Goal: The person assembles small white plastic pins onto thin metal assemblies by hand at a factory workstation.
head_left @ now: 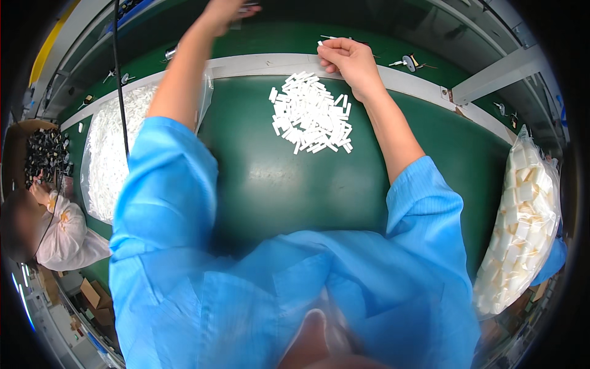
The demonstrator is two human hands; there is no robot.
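— While your left hand (222, 13) is at the top edge of view, blurred and partly cut off, what does it have?

— Can't tell for sure. Something dark and metallic-looking shows by your fingers; whether they're closed on it is unclear. Your right hand (345, 58) reads better: thumb and fingers pinched on a small white piece (320, 43), beyond the white rail (270, 65).

— Why pinch it that way?

— My guess: the piece is slim, so a fingertip hold leaves most of your palm out of it and one end exposed.

— And the pile of white pieces (311, 117)?

— On the green desk (295, 197), between your forearms, just on your side of the rail. Likely spread there so you can pick singles with little reach. The clear bag of white pieces (114, 154) on your left probably sits aside as bulk stock.

— Looks?

— Short, straight, matt white, roughly alike in length. They lie flat or crossed at all angles, heaped in the middle, a few loose at the rim. Whether they're hollow, can't tell.
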